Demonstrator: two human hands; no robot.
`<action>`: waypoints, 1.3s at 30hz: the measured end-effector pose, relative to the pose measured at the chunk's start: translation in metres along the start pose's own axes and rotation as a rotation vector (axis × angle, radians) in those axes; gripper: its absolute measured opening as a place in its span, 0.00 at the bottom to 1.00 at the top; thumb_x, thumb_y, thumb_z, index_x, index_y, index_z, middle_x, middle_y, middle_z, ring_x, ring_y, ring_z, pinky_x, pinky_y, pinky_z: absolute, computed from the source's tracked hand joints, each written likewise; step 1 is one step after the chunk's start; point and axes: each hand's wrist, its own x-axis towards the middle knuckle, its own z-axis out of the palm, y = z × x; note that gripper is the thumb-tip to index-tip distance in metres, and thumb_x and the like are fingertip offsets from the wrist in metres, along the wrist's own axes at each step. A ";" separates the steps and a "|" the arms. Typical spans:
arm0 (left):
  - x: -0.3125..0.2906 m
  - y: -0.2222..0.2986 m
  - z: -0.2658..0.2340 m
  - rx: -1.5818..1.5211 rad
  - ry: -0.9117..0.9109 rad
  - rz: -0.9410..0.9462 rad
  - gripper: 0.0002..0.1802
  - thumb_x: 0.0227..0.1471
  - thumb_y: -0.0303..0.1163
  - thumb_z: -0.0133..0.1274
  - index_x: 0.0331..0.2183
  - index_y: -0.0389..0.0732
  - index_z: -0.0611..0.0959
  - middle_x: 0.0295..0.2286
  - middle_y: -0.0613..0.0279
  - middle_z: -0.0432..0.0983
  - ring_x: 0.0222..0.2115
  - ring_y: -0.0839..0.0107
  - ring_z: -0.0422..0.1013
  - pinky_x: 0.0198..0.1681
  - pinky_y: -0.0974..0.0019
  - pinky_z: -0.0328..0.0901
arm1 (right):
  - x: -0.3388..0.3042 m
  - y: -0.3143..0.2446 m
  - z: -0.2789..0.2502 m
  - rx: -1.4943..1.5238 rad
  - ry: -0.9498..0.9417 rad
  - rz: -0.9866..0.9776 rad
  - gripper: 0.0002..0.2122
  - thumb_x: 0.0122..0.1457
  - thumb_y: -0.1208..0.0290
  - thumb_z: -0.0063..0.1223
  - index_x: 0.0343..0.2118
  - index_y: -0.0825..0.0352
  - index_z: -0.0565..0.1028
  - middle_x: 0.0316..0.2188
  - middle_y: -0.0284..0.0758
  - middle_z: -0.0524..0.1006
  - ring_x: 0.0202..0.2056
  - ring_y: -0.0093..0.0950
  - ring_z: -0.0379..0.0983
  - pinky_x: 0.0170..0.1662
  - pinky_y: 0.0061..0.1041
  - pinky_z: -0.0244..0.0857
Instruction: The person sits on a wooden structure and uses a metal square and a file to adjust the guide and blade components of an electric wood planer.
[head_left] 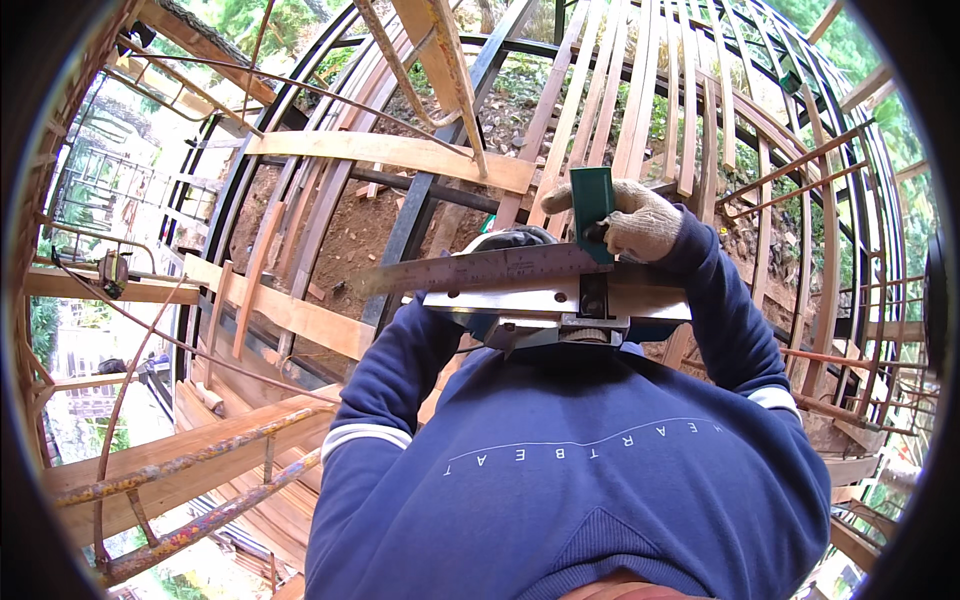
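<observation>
My right hand (645,222), in a pale knit work glove, grips the green stock of a try square (592,205). Its long steel ruler blade (480,270) points left, lying across a tool with a flat silver base plate (520,298). The plate has round holes and a dark slot, and bits of blue body show beneath it; its exact kind is unclear. Close to my chest, the tool is held by my left hand (512,238), in a dark and white glove. The blade and plate partly hide that hand's fingers.
Ahead, long wooden slats (640,100) lie over a dark metal frame (415,215) above soil. Wooden planks (390,150) cross at the left. Rusty bars (200,520) flank me at the lower left, and thin rods (800,190) stick out at the right.
</observation>
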 end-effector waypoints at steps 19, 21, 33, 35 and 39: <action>0.034 -0.010 0.009 0.115 -0.082 -0.189 0.27 0.51 0.40 0.61 0.50 0.36 0.77 0.44 0.55 0.78 0.44 0.67 0.76 0.49 0.63 0.71 | -0.033 0.073 -0.028 -0.257 0.133 -0.193 0.20 0.44 0.75 0.43 0.42 0.72 0.78 0.40 0.38 0.79 0.44 0.28 0.73 0.52 0.25 0.66; 0.047 -0.013 0.010 0.276 -0.119 -0.192 0.29 0.48 0.41 0.64 0.49 0.37 0.78 0.44 0.55 0.79 0.44 0.68 0.76 0.49 0.63 0.71 | -0.046 0.098 -0.036 0.107 0.201 -0.034 0.18 0.48 0.70 0.47 0.42 0.71 0.77 0.41 0.37 0.78 0.45 0.29 0.73 0.53 0.27 0.65; 0.139 -0.076 -0.016 -0.504 -0.070 -0.705 0.32 0.56 0.44 0.53 0.55 0.32 0.75 0.50 0.43 0.76 0.49 0.57 0.75 0.54 0.56 0.69 | -0.100 0.193 -0.083 0.734 0.407 0.006 0.22 0.42 0.72 0.45 0.42 0.72 0.77 0.41 0.40 0.78 0.47 0.31 0.73 0.57 0.29 0.63; 0.140 -0.100 -0.033 -0.709 0.005 -0.717 0.30 0.58 0.48 0.47 0.55 0.37 0.75 0.54 0.40 0.71 0.54 0.50 0.70 0.58 0.48 0.65 | -0.102 0.207 -0.095 0.645 0.406 -0.001 0.22 0.42 0.72 0.45 0.42 0.72 0.77 0.41 0.40 0.78 0.47 0.31 0.73 0.57 0.29 0.63; 0.142 -0.126 -0.048 -0.780 0.042 -0.617 0.22 0.59 0.47 0.52 0.53 0.51 0.78 0.58 0.39 0.64 0.59 0.45 0.62 0.60 0.42 0.62 | -0.097 0.245 -0.108 0.685 0.414 0.013 0.21 0.47 0.68 0.47 0.43 0.73 0.77 0.42 0.41 0.78 0.47 0.31 0.73 0.56 0.30 0.64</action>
